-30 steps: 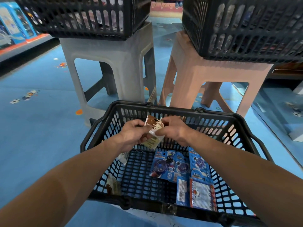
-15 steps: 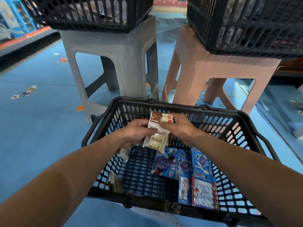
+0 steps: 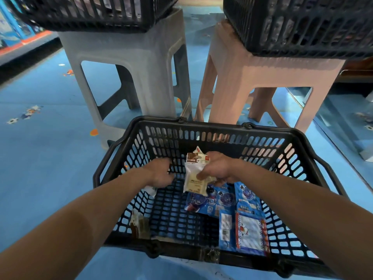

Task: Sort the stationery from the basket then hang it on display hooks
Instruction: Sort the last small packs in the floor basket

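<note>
Leaning against the near-left wall of the black basket (image 3: 212,127) is a small brown packet (image 3: 139,223). Blue packets (image 3: 250,233) lie flat along its right side, leaving bare mesh in the middle. Above them the right hand (image 3: 218,170) grips a bunch of cream packets (image 3: 194,178) with brown header cards, held inside the basket near its far wall. The left hand (image 3: 161,174) hangs just beside, fingers bent downward (too blurred to tell whether it holds anything), with a white packet (image 3: 151,191) poking out under its wrist. Just past the far rim stand a grey stool (image 3: 129,57) and a pink stool (image 3: 262,71), a narrow gap between them, each carrying one of the upper baskets (image 3: 302,27). Open blue floor (image 3: 40,158) spreads left.
</note>
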Demonstrator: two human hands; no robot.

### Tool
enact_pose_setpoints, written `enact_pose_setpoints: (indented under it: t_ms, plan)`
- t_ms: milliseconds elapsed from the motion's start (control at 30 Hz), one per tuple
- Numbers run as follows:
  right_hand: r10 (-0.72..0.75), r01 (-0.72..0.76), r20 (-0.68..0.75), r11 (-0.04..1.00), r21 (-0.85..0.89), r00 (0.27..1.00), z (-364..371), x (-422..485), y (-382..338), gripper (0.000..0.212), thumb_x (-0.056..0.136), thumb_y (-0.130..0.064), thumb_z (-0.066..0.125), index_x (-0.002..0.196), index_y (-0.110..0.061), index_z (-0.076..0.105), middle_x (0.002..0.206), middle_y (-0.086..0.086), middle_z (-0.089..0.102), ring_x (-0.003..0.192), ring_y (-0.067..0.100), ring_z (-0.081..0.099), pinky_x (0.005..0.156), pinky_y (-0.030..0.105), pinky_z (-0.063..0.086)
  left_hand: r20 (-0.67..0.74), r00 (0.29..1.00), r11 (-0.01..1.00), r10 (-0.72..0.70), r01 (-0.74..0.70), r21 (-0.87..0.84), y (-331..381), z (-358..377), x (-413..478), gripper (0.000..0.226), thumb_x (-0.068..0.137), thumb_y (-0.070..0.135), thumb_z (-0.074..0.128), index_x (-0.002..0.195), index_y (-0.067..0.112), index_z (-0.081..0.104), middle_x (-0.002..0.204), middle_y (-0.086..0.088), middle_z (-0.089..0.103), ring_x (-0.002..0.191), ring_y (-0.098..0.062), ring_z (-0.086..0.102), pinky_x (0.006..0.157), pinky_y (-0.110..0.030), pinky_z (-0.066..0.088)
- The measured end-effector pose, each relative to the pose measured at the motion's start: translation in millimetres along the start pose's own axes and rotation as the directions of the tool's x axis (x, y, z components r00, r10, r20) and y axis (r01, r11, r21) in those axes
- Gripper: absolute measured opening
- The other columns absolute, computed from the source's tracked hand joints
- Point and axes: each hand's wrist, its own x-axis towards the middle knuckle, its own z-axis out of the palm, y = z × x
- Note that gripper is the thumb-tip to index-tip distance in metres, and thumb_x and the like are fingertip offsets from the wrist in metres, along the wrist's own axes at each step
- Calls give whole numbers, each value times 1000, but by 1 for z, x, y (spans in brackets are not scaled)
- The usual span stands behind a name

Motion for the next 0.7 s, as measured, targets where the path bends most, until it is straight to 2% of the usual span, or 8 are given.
enact_pose_setpoints:
  t_ms: [67,167,233,300,367,467,633,700]
  plan:
    - [24,-24,4,999,-45,1000,-1,0,3,53,85,-11,79,121,-20,42,132,8,56,116,30,60,85,43,58,93,996,896,-13,-30,444,-15,9,4,53,98,24,59,145,7,41,145,-13,46,134,-32,43,104,-35,43]
    - [19,-19,4,999,-28,1000,-4,6,10,52,84,-12,80,122,-17,46,128,9,60,110,27,65,81,40,61,173,982,682,-82,-71,728,-28,22,11,73,98,24,60,160,8,24,166,-15,22,157,-35,7,126,-47,20]
    - [3,-3,-4,1000,-16,1000,-5,9,11,43,85,-14,79,116,-19,50,120,7,65,102,24,69,68,32,59,172,979,596,-114,-71,800,-28,26,15,76,100,29,60,162,10,20,169,-16,12,158,-35,-3,127,-50,9]
    - [-18,18,-4,999,-48,1000,-4,11,12,36,86,-15,77,113,-21,54,114,5,69,96,20,70,59,27,55,167,975,531,-148,-64,845,-26,28,18,76,102,29,59,162,10,18,170,-18,10,157,-37,-2,127,-53,5]
    - [-46,47,7,997,-64,999,-2,11,12,25,88,-14,74,106,-21,58,107,4,70,86,15,69,51,21,51,155,978,491,-141,-67,869,-22,30,20,72,102,25,59,162,10,21,168,-18,18,156,-39,8,126,-54,9]
    - [-67,68,14,995,-69,998,-2,10,13,18,94,-12,67,92,-25,55,94,0,67,71,9,62,39,13,41,149,985,466,-87,-92,880,-23,34,25,60,100,18,63,154,10,39,157,-17,35,145,-39,29,121,-54,25]
    - [-93,93,7,992,-81,996,-4,10,17,13,97,-14,64,98,-24,56,93,-4,65,69,5,59,38,11,40,182,983,471,-25,-149,870,-20,36,24,56,95,14,68,147,11,48,146,-18,42,132,-37,43,107,-46,42]
    - [-92,93,14,992,-86,996,-3,10,16,14,98,-17,61,111,-25,58,105,-2,65,77,8,60,50,16,46,186,982,496,-14,-155,854,-21,33,24,55,96,16,67,147,13,47,145,-18,43,131,-37,45,104,-45,45]
